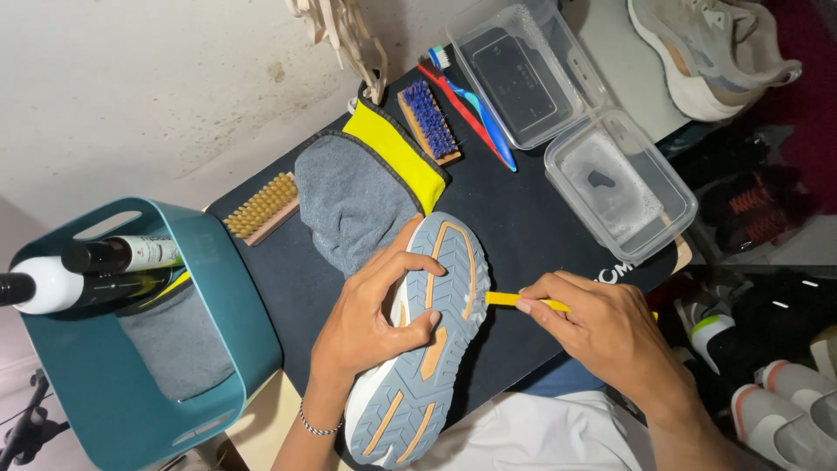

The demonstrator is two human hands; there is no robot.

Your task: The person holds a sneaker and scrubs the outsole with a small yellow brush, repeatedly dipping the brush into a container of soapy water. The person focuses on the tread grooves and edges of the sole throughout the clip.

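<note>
My left hand (370, 312) grips a sneaker (436, 349) turned sole-up, with a grey-blue tread and tan inserts, on a black mat (523, 218). The fingers wrap over the sole's middle. My right hand (602, 327) holds a thin yellow tool (510, 299) whose tip touches the sole's right edge near the forefoot. The tool's head is too small to make out.
A grey and yellow cloth (366, 187) lies behind the sneaker, with a tan-bristle brush (261, 208), a blue-bristle brush (429, 120) and toothbrushes (475, 113). Two clear plastic tubs (610, 187) stand at the right. A teal caddy (131, 349) with bottles stands left. Other shoes (706, 52) lie around.
</note>
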